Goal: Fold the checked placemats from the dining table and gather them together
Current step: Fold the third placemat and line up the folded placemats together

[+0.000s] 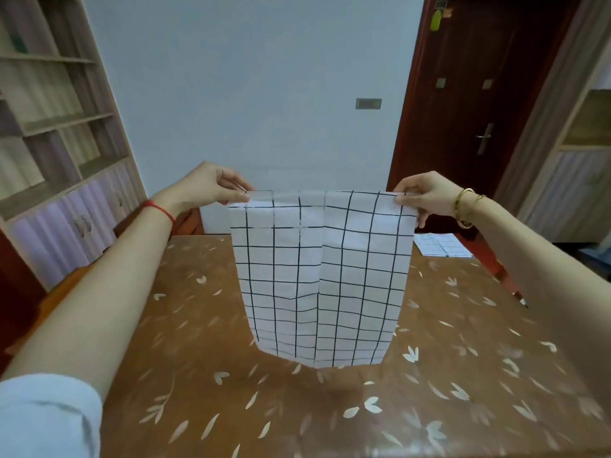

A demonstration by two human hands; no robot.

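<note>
White checked cloth is pinched at its two top corners, left hand (211, 186) closed on the left corner, right hand (426, 196) on the right. From the fingers the placemat (320, 276) hangs straight down above the brown table (231, 375). Another placemat (441, 246) lies flat far right, nearer the right hand.
</note>
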